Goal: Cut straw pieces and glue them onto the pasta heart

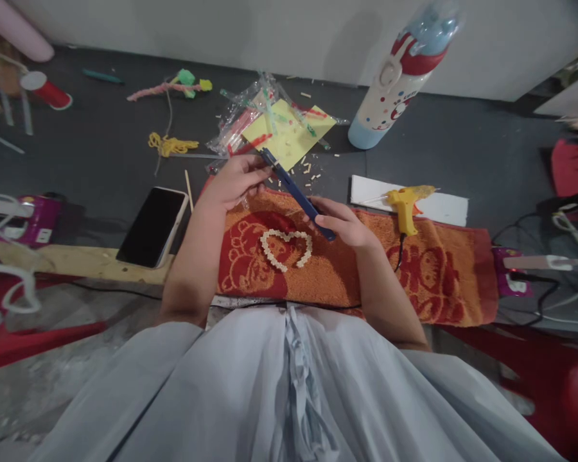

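A long, slim, dark blue object (296, 192) runs diagonally between my two hands, above the towel; its kind I cannot make out from this angle. My left hand (241, 179) has its fingers closed at the far upper end. Around the lower end, my right hand (340, 221) grips with thumb and fingers. Just below them, a heart outline of small pale pieces (270, 253) lies on the orange and red towel (327, 276), with a gap at its bottom. Loose pale bits (308, 168) are scattered beyond my hands, near a yellow paper sheet (293, 151).
A yellow glue gun (405, 208) rests on a white strip (443, 206) at right. Behind stands a tall bottle (383, 96). To the left lie a phone (151, 224), yellow cord (173, 146), a twisted pink piece (157, 91) and a red spool (52, 95). Crumpled clear plastic (228, 128) sits ahead.
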`<state>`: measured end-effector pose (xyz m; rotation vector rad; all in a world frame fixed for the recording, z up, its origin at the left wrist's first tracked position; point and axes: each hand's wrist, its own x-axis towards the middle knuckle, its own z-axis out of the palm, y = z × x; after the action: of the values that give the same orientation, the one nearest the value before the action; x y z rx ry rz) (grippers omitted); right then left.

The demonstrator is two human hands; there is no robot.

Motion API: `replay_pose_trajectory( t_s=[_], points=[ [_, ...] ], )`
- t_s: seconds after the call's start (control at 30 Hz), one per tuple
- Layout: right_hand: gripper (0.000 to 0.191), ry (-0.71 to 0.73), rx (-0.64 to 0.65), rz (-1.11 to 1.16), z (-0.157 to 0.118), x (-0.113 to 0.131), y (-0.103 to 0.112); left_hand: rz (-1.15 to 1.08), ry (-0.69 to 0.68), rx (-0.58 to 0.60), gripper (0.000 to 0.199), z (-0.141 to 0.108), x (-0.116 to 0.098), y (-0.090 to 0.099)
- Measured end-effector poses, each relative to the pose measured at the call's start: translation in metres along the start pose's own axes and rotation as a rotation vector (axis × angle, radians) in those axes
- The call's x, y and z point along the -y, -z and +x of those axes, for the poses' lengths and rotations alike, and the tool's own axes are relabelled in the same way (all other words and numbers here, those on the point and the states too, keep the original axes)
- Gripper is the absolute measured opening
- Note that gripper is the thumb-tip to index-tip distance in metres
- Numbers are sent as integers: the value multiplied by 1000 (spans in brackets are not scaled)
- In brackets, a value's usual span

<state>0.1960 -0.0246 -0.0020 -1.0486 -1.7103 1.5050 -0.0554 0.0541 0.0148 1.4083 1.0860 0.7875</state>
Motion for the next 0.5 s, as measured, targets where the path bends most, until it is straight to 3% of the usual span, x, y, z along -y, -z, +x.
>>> replay_pose_trajectory(
  t_s=[0.17,0.5],
  points=[
    [57,-9,24,145,-1,-1,-1,-120,27,-9,13,0,-5,0],
    [58,-7,70,167,-1,-2,2,-116,38,7,17,1,0,3]
  ],
)
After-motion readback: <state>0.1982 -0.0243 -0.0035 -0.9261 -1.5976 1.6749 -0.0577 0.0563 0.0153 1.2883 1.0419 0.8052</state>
